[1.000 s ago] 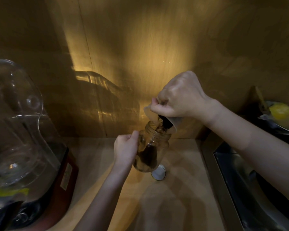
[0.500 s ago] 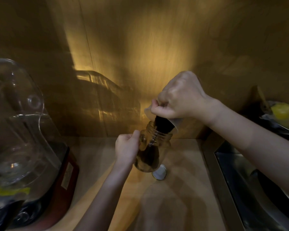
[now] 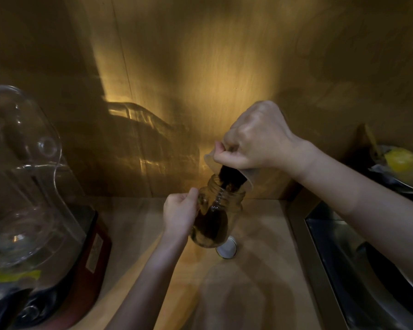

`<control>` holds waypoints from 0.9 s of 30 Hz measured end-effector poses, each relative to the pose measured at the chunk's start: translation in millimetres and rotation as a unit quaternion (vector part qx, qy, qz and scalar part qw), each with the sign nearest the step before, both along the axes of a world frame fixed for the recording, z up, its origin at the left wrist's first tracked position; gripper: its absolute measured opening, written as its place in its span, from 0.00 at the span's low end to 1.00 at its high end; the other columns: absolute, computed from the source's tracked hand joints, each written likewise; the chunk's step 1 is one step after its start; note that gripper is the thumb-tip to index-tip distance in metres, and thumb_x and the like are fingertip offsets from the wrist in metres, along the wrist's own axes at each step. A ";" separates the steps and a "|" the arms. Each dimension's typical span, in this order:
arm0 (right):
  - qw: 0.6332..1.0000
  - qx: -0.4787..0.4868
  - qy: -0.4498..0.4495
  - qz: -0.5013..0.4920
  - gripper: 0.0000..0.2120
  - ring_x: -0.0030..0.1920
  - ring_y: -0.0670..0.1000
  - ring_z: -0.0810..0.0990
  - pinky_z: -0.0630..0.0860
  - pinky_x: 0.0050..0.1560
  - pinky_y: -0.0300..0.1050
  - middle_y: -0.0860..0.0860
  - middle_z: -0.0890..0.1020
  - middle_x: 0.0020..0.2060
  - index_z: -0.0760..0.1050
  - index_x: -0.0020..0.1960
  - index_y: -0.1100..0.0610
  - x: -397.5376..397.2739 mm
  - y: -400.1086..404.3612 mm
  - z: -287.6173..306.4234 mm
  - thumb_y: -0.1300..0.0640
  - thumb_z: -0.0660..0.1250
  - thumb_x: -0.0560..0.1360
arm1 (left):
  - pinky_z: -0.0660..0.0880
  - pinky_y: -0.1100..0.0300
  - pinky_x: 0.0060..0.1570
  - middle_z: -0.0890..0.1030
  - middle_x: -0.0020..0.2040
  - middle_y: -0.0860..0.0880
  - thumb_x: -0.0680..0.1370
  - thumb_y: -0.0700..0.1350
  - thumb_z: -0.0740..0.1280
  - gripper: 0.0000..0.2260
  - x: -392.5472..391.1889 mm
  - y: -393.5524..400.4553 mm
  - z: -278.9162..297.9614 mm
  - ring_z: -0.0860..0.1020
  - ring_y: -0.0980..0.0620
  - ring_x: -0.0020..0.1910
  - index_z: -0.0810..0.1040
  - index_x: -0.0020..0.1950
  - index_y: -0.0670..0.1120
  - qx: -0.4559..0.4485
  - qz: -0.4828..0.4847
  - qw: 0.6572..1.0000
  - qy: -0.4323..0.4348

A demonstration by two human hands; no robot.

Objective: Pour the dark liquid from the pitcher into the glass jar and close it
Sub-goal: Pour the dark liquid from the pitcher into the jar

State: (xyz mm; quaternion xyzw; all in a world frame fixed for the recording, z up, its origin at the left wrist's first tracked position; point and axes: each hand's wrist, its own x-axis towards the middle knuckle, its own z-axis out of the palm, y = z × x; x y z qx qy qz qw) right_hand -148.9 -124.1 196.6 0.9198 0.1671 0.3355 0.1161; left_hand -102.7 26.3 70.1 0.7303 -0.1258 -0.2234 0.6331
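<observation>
A clear glass jar stands on the wooden counter, its lower part filled with dark liquid. My left hand grips its left side. My right hand holds a translucent pitcher tipped steeply over the jar's mouth, and dark liquid runs from its lip into the jar. Most of the pitcher is hidden under my right hand. The jar's round metal lid lies flat on the counter just to the right of the jar's base.
A blender with a clear jug and a red base stands at the left. A steel sink is set in the counter at the right, with a yellow thing behind it. A wooden wall rises close behind.
The pitcher has tipped further and more dark liquid has gathered at its lip and run down. The level in the jar has risen slightly. Both hands have kept their places.
</observation>
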 end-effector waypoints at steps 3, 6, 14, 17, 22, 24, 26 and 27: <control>1.000 -0.005 0.001 0.004 0.21 0.14 0.51 0.66 0.62 0.21 0.36 0.50 0.68 0.12 0.73 0.18 0.58 -0.4 1.2 1.7 0.55 0.63 0.69 | 0.63 0.56 0.34 0.68 0.28 0.43 0.74 0.47 0.62 0.17 0.2 -0.5 -0.6 0.65 0.49 0.27 0.71 0.26 0.44 0.002 0.003 1.000 0.000; 1.000 -0.004 -0.007 0.002 0.21 0.14 0.52 0.66 0.62 0.21 0.36 0.50 0.68 0.12 0.73 0.18 0.58 0.1 1.5 1.9 0.55 0.63 0.69 | 0.63 0.57 0.32 0.67 0.26 0.45 0.74 0.46 0.62 0.18 0.0 -0.9 0.2 0.65 0.50 0.26 0.70 0.24 0.45 -0.002 0.004 1.000 0.005; 1.000 -0.011 -0.002 0.006 0.20 0.14 0.53 0.67 0.68 0.19 0.38 0.51 0.70 0.12 0.74 0.18 0.58 0.7 2.6 1.3 0.56 0.63 0.68 | 0.65 0.57 0.35 0.68 0.26 0.45 0.74 0.46 0.61 0.18 -1.9 -1.4 1.0 0.66 0.49 0.28 0.70 0.24 0.45 -0.005 0.014 1.000 0.010; 1.000 -0.014 0.001 0.013 0.20 0.14 0.52 0.66 0.66 0.19 0.37 0.51 0.69 0.12 0.73 0.18 0.58 0.8 3.1 2.3 0.56 0.63 0.68 | 0.65 0.57 0.34 0.68 0.25 0.47 0.74 0.46 0.61 0.18 -2.6 -1.0 1.4 0.67 0.49 0.27 0.70 0.24 0.45 -0.004 0.009 1.000 0.015; 1.000 -0.015 0.002 0.017 0.20 0.14 0.52 0.65 0.63 0.20 0.36 0.51 0.67 0.12 0.72 0.18 0.58 -1.7 3.8 1.5 0.56 0.62 0.68 | 0.63 0.57 0.32 0.67 0.23 0.49 0.73 0.46 0.62 0.20 -0.8 -2.9 0.0 0.65 0.50 0.26 0.68 0.21 0.48 -0.008 0.021 0.999 0.028; 1.000 -0.016 0.003 0.016 0.20 0.14 0.52 0.66 0.65 0.19 0.37 0.51 0.68 0.12 0.73 0.18 0.59 -2.2 3.7 0.4 0.56 0.62 0.68 | 0.62 0.57 0.33 0.67 0.24 0.47 0.73 0.46 0.62 0.20 -0.1 -3.5 -0.3 0.65 0.50 0.27 0.68 0.20 0.48 -0.009 0.021 0.999 0.029; 1.000 -0.018 0.005 0.018 0.20 0.14 0.52 0.67 0.67 0.19 0.37 0.51 0.69 0.12 0.73 0.18 0.59 -2.9 3.5 0.8 0.56 0.63 0.68 | 0.63 0.56 0.35 0.67 0.25 0.46 0.73 0.47 0.61 0.19 -0.8 -3.1 0.4 0.65 0.49 0.28 0.68 0.22 0.47 -0.006 0.018 1.000 0.025; 1.000 -0.018 0.004 0.018 0.20 0.14 0.53 0.67 0.68 0.19 0.38 0.51 0.69 0.12 0.74 0.18 0.59 -3.1 3.2 1.0 0.56 0.63 0.68 | 0.63 0.56 0.36 0.67 0.26 0.46 0.74 0.47 0.61 0.18 -1.0 -2.9 0.8 0.65 0.49 0.28 0.68 0.23 0.46 -0.005 0.015 1.000 0.023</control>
